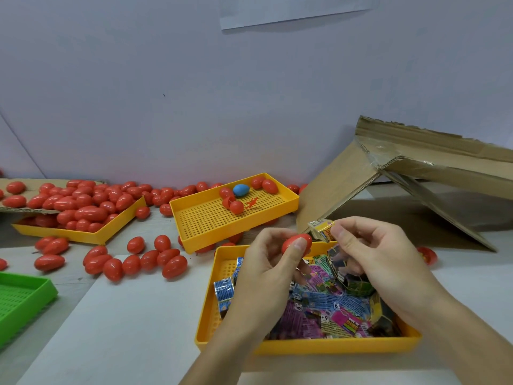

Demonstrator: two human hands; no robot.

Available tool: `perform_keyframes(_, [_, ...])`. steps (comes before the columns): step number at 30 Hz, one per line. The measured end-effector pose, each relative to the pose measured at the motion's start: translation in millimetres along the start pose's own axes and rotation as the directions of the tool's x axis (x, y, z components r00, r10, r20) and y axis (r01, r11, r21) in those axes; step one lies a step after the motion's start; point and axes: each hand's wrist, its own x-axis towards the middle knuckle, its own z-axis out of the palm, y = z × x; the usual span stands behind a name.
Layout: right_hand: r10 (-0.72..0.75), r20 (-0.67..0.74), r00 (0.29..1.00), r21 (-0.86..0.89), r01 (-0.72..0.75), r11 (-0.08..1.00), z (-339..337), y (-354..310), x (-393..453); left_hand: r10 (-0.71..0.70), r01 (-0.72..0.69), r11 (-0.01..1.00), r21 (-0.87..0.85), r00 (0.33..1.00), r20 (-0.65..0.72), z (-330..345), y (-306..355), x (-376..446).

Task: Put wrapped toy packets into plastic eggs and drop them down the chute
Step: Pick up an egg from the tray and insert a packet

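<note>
Red egg (296,243): pinched in left hand (270,269) over the packet tray (305,347); light, smooth, likely slippery, best held round the middle. Yellow packet (322,230): pinched by right hand (372,255) just beside it, soft, crinkly

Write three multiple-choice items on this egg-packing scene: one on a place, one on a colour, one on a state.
1. Where does the blue egg lie?
A. in the green tray
B. in the far yellow tray
C. on the cardboard chute

2. What colour is the egg in the left hand?
A. red
B. blue
C. green

3. What is the right hand doing?
A. resting flat
B. pinching a yellow packet
C. hanging open

Answers: 1 B, it sits among red eggs on that perforated tray. 2 A, red shows between the fingers. 3 B, fingertips grip the packet above the near tray.
</note>
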Motion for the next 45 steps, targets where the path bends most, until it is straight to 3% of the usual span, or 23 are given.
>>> perform_keyframes(6, [-0.059, 0.03, 0.998, -0.089, 0.061, 0.994, 4.0, -2.0, -2.5, 0.027, -0.027, 1.0, -0.002, 1.0, 0.004, -0.2, 1.2, -0.3])
perform_keyframes(17, [-0.135, 0.0, 0.991, -0.068, 0.135, 0.989, 9.4, -0.7, -2.3, -0.026, 0.027, 0.994, -0.105, 1.0, 0.016, -2.5, -0.1, 0.7])
perform_keyframes(22, [-0.122, 0.014, 0.992, 0.023, 0.122, 0.992, 9.4, -1.0, -2.7, -0.033, 0.034, 0.987, -0.154, 0.999, 0.01, -2.2, -1.0, 1.2])
perform_keyframes(29, [-0.092, 0.027, 0.995, 0.102, 0.089, 0.991, 5.8, 4.7, -0.1, -0.025, 0.024, 0.996, -0.091, 1.0, -0.012, -3.0, -3.3, 1.8])
perform_keyframes(35, [-0.066, 0.133, 0.989, 0.191, 0.04, 0.981, 3.9, 5.5, 0.2, 0.009, -0.009, 1.0, -0.017, 1.0, 0.007, -4.4, -3.6, 1.7])
perform_keyframes(45, [-0.081, 0.046, 0.996, 0.12, 0.075, 0.99, 6.5, 5.3, -1.6, 0.032, -0.033, 0.999, -0.034, 0.999, -0.017, -1.9, 0.6, 1.2])
